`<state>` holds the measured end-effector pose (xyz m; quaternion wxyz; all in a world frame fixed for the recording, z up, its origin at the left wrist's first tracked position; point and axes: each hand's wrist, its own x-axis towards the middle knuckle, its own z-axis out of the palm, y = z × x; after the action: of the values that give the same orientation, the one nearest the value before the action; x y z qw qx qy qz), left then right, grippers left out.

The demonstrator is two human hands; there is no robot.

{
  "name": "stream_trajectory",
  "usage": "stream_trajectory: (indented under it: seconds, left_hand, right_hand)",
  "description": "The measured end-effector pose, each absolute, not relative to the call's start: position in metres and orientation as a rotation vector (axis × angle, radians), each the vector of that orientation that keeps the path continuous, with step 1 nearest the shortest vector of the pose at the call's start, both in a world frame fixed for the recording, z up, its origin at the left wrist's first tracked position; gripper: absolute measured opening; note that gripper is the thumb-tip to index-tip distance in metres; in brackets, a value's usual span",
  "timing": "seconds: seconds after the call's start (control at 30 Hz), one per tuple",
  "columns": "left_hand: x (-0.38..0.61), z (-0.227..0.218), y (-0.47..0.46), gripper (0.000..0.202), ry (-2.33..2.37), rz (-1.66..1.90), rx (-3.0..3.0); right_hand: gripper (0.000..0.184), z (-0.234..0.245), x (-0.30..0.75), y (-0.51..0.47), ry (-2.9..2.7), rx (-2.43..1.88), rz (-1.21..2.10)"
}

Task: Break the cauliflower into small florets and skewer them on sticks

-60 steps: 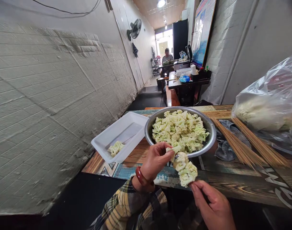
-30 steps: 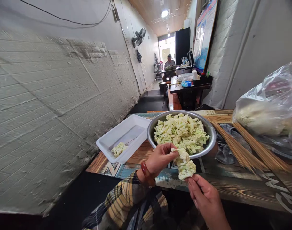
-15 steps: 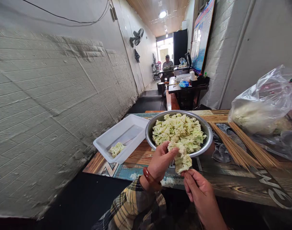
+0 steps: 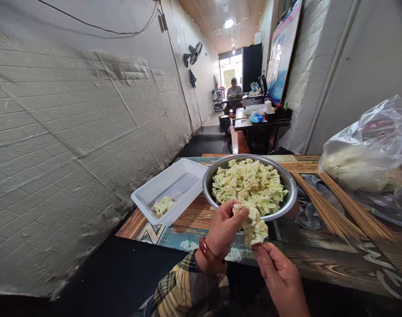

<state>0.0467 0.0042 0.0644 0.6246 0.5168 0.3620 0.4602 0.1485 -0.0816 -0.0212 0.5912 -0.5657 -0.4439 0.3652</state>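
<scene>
Pinched between left hand (image 4: pixel 224 230) and right hand (image 4: pixel 283 273), cauliflower pieces (image 4: pixel 255 230) sit before metal bowl (image 4: pixel 288 186), heaped with florets (image 4: pixel 248 182); white tray (image 4: pixel 176 185) holds one cauliflower cluster (image 4: pixel 163 206); clear bag (image 4: pixel 369 152) holds something pale.

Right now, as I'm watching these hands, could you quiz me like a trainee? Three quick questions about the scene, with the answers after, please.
1. What do the fingers of the left hand grip? A) a knife B) cauliflower C) a cup
2. True or false: in the picture, the white tray stands to the left of the metal bowl.
3. Fill in the blank: the grey cloth lies partly under thin wooden ____.

Key:
1. B
2. True
3. sticks
</scene>
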Motion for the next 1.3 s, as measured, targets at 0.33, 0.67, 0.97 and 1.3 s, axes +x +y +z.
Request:
stream_trajectory:
  seconds: [0.33, 0.67, 0.97, 1.3]
  left_hand:
    - [0.046, 0.061, 0.001, 0.031, 0.839, 1.03, 1.184]
    - [0.041, 0.067, 0.012, 0.033, 0.763, 1.01, 1.083]
    - [0.008, 0.068, 0.013, 0.039, 0.718, 1.097, 0.946]
    - [-0.058, 0.024, 0.004, 0.043, 0.745, 1.279, 0.973]
  right_hand:
    - [0.041, -0.018, 0.148, -0.089, -1.063, -1.416, 0.791]
    - [0.039, -0.013, 0.153, -0.076, -1.006, -1.236, 1.151]
    - [0.033, 0.009, 0.173, -0.062, -1.496, -1.384, 0.83]
    - [0.027, 0.063, 0.169, -0.022, -1.771, -1.475, 0.454]
